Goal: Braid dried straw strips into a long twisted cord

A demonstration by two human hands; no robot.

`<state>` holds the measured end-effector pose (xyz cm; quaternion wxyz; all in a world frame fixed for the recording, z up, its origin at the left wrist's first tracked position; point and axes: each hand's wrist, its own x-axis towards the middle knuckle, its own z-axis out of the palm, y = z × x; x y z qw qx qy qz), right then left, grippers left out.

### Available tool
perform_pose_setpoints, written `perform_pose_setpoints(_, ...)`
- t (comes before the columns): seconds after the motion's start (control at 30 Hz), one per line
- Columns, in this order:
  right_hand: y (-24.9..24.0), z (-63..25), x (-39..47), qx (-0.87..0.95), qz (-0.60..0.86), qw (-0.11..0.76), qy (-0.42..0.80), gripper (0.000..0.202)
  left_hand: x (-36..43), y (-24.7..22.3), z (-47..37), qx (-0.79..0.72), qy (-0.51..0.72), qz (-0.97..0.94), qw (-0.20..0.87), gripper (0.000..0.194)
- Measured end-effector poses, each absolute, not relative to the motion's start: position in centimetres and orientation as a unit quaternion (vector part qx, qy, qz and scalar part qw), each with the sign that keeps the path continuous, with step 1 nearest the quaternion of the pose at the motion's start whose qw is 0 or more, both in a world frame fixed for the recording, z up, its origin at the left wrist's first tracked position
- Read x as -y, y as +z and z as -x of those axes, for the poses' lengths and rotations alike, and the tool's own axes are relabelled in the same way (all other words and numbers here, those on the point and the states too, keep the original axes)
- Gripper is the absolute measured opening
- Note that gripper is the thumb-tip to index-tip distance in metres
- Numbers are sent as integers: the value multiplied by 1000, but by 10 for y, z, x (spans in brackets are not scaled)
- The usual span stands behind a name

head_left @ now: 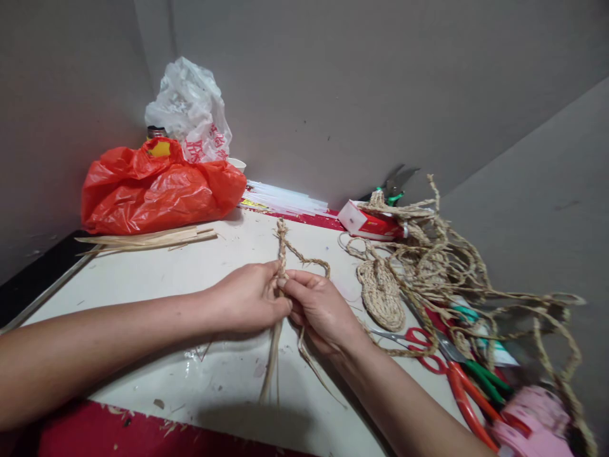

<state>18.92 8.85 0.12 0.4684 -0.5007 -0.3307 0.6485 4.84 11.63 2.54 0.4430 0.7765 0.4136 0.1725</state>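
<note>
Your left hand [259, 298] and right hand [321, 308] meet over the white table [157, 270], fingertips pinching a braid [282, 246] between them. Its plaited end points away from you; loose strands [271, 365] trail toward you. To the right lie a flat coil [379, 297], scissors [408, 343] and tangled cord [431, 261]; beyond, at left, strips [159, 238] before 1 red bag [162, 190].

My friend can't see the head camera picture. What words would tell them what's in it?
A person's left hand and right hand pinch a braided straw-coloured cord above a white work surface. On the right lie tangled cord, an oval woven piece and red-handled scissors; at the back left, a red plastic bag sits before a whitish one.
</note>
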Motion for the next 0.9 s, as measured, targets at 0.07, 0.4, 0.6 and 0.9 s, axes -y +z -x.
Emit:
perform_pose_setpoints(0.07,3,-194,-90,332,502,452,658,20,-124,32,-43,-441,208,-748,450,38)
perform_pose_setpoints(0.4,8,-208,-95,345,458,392,720,21,-138,10,-52,-317,167,-506,785,12)
perform_pose_setpoints(0.6,8,-212,-95,357,440,377,733,19,-143,6,-49,-358,167,-562,727,17)
perform_pose_setpoints(0.9,8,-215,-96,401,473,356,699,39,-143,9,-52,-423,182,-609,646,20)
